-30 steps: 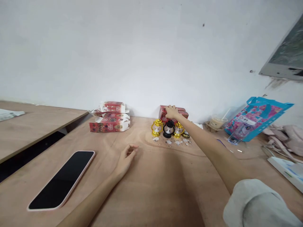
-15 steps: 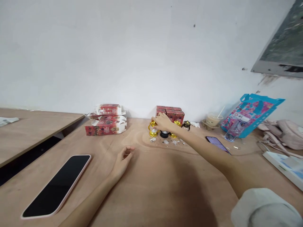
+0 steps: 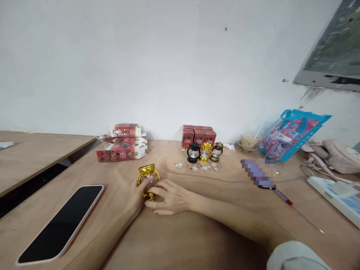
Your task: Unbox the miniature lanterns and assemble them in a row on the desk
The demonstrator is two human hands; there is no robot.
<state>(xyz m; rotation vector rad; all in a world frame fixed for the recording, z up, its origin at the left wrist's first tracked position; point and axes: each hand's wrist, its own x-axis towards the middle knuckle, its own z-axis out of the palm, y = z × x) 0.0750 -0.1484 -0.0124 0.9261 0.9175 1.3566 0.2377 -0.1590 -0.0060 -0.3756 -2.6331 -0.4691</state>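
My left hand (image 3: 137,195) is wrapped round a small gold lantern (image 3: 146,169), which it holds upside down with the base tilted up. My right hand (image 3: 171,197) reaches in from the right, its thumb and fingers at the lantern's lower, capped end; part of that end is hidden by them. Farther back stand a black lantern (image 3: 193,153), another gold lantern (image 3: 206,153) and a dark bronze lantern (image 3: 216,153). In front of these lie several small white pieces with thin wires (image 3: 194,167).
Red boxes (image 3: 188,138) stand behind the lanterns, with opened red cartons (image 3: 120,150) to the left. A large phone (image 3: 63,221) lies at front left. On the right are a drink cup (image 3: 249,141), a blue bag (image 3: 295,131), a screwdriver (image 3: 298,212) and a power strip (image 3: 334,198).
A gold lantern has come from the left end of the row to the near table and is turned upside down. My right hand has drawn back with it; my left hand has closed round it.
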